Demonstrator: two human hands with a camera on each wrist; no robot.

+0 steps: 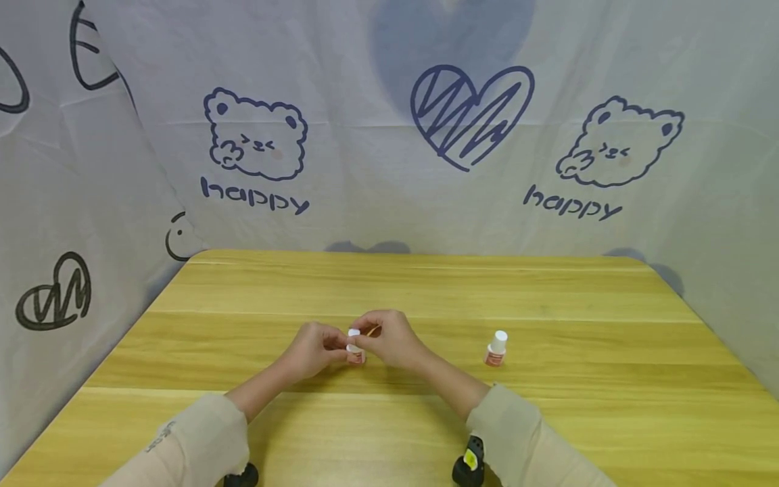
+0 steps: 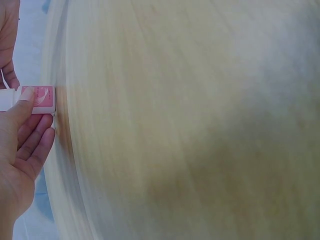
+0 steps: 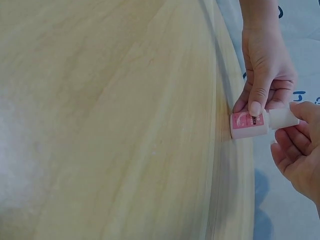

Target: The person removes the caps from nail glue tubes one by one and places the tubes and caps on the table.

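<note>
1. A small white bottle [image 1: 356, 359] is held upright near the middle of the wooden counter [image 1: 365, 439], between two hands.
2. The left hand [image 1: 312, 352] has its grip clamped on the bottle's body, thumb on the pink label [image 3: 242, 121]. The right hand [image 1: 394, 338] pinches the white cap [image 3: 282, 119].
3. A second bottle [image 1: 496, 353], similar and capped, stands well apart to the right.
4. Possible trouble: a slack left grip could let the bottle spin or slip if the cap were twisted; a sideways tug could tip it; a hard squeeze might force liquid out, if it holds any.
5. Hard to make out: fingers cover much of the bottle, the left wrist view cuts off the cap, and whether the cap is tight cannot be told.
</note>
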